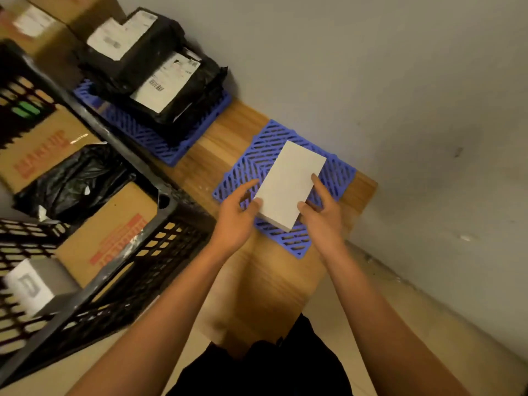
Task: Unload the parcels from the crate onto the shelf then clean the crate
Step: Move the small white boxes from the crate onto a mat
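A person's two bare forearms reach forward and down from the bottom of the view. The left hand [238, 217] and the right hand [323, 215] hold a flat, white, rectangular cardboard parcel [288, 185] between them, each on one long side near its closer end. The left thumb lies on the top face with the index finger stretched along the edge; the right thumb presses the near corner while its fingers [318, 185] run up the other long edge, so both hands are lightly curled around the parcel. The parcel sits low over, or perhaps already touching, a blue plastic lattice mat [340, 172] laid on the light wooden shelf [274, 281]; contact cannot be confirmed. It looks stiff, smooth and probably light, so a pinch on the long edges should carry it, though the slick faces could slip. The mat is wider than the parcel, leaving room on all sides, but the grey wall [400, 81] runs close behind, and the shelf's right end falls off just beyond the mat. To the left, touching the shelf's front edge, stands a black plastic mesh crate [123, 281], not yet emptied: it holds brown cardboard boxes with red print [111, 235], a crumpled black plastic bag parcel [71, 184] and a small grey-white box [34, 284]. Farther along the shelf, a second blue lattice mat [160, 144] carries a stack of black plastic mailers with white labels [160, 81], leaving bare wood between the two mats.
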The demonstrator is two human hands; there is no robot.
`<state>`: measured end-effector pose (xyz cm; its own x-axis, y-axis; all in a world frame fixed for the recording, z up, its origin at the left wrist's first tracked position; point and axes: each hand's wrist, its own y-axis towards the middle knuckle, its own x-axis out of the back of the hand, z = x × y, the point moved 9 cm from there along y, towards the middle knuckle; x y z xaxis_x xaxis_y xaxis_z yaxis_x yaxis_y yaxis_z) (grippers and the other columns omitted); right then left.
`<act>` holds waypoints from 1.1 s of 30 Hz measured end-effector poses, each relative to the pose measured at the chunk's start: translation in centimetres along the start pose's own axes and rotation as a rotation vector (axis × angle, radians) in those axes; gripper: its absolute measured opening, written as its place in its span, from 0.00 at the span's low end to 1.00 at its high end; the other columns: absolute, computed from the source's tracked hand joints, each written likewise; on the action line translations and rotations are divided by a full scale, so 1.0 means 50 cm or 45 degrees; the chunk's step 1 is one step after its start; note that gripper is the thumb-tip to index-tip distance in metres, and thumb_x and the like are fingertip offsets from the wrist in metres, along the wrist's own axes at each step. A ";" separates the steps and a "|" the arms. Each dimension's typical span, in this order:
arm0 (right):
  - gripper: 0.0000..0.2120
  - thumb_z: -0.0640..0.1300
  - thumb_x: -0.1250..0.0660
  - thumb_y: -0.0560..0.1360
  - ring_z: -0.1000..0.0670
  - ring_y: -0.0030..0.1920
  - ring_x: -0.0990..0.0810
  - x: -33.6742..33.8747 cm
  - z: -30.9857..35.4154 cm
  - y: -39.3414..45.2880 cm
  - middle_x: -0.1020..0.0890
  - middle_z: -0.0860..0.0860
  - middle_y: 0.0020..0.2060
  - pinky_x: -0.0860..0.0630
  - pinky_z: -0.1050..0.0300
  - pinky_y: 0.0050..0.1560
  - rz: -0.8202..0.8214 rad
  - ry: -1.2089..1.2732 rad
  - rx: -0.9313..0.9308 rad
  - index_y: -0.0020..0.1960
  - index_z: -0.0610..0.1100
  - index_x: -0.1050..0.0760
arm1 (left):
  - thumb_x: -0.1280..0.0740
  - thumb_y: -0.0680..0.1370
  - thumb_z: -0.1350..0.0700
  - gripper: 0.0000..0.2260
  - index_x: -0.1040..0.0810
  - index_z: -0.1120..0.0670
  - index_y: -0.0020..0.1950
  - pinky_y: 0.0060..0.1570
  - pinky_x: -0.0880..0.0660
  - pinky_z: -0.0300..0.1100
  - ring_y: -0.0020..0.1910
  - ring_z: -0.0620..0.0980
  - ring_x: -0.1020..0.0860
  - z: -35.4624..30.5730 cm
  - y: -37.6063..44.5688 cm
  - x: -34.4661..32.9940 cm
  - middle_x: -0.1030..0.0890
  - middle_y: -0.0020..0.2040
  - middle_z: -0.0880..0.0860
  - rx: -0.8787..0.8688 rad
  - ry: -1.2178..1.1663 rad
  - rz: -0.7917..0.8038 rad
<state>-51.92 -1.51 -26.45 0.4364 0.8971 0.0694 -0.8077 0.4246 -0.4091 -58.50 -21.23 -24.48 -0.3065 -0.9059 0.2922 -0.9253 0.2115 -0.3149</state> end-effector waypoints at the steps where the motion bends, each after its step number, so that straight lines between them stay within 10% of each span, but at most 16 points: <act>1: 0.32 0.31 0.34 0.79 0.61 0.52 0.17 -0.019 -0.006 0.016 0.20 0.73 0.53 0.17 0.58 0.49 0.006 0.000 -0.007 0.77 0.54 0.33 | 0.34 0.83 0.57 0.20 0.28 0.50 0.75 0.66 0.27 0.42 0.71 0.45 0.28 0.020 0.000 0.010 0.25 0.72 0.47 0.042 0.020 -0.063; 5: 0.32 0.32 0.34 0.80 0.47 0.65 0.22 -0.106 -0.031 0.069 0.27 0.48 0.72 0.20 0.43 0.61 0.078 -0.040 -0.019 0.79 0.53 0.37 | 0.32 0.81 0.61 0.25 0.33 0.52 0.78 0.59 0.35 0.20 0.74 0.43 0.33 0.080 -0.012 0.036 0.32 0.77 0.48 0.100 0.038 -0.258; 9: 0.32 0.33 0.35 0.80 0.46 0.70 0.26 -0.175 -0.054 0.102 0.31 0.48 0.75 0.23 0.43 0.65 0.124 -0.100 -0.012 0.80 0.50 0.38 | 0.33 0.80 0.64 0.26 0.33 0.58 0.78 0.75 0.41 0.35 0.79 0.48 0.39 0.121 -0.010 0.034 0.35 0.79 0.55 0.165 0.045 -0.281; 13: 0.32 0.33 0.35 0.80 0.45 0.71 0.28 -0.216 -0.066 0.113 0.33 0.48 0.75 0.25 0.43 0.67 0.122 -0.094 -0.021 0.80 0.47 0.39 | 0.35 0.81 0.64 0.27 0.37 0.59 0.80 0.65 0.48 0.17 0.78 0.39 0.47 0.149 0.017 0.033 0.44 0.83 0.55 0.258 0.060 -0.314; 20: 0.33 0.36 0.34 0.81 0.46 0.75 0.32 -0.242 -0.066 0.124 0.39 0.49 0.79 0.27 0.44 0.70 0.153 -0.249 0.014 0.82 0.48 0.44 | 0.36 0.83 0.60 0.25 0.35 0.56 0.80 0.77 0.36 0.52 0.80 0.49 0.39 0.177 0.058 0.024 0.39 0.81 0.52 0.369 -0.166 -0.311; 33: 0.31 0.43 0.34 0.82 0.47 0.79 0.42 -0.232 -0.066 0.142 0.42 0.48 0.79 0.39 0.55 0.74 0.433 -0.880 0.219 0.82 0.51 0.44 | 0.35 0.82 0.57 0.23 0.32 0.51 0.78 0.76 0.35 0.48 0.77 0.48 0.35 0.177 0.045 0.044 0.33 0.78 0.51 0.438 -0.071 -0.358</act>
<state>-61.40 -9.31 -33.18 -0.1451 0.8301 0.5385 -0.9273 0.0758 -0.3666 -59.27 -26.00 -32.54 -0.0323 -0.9312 0.3632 -0.8399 -0.1716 -0.5149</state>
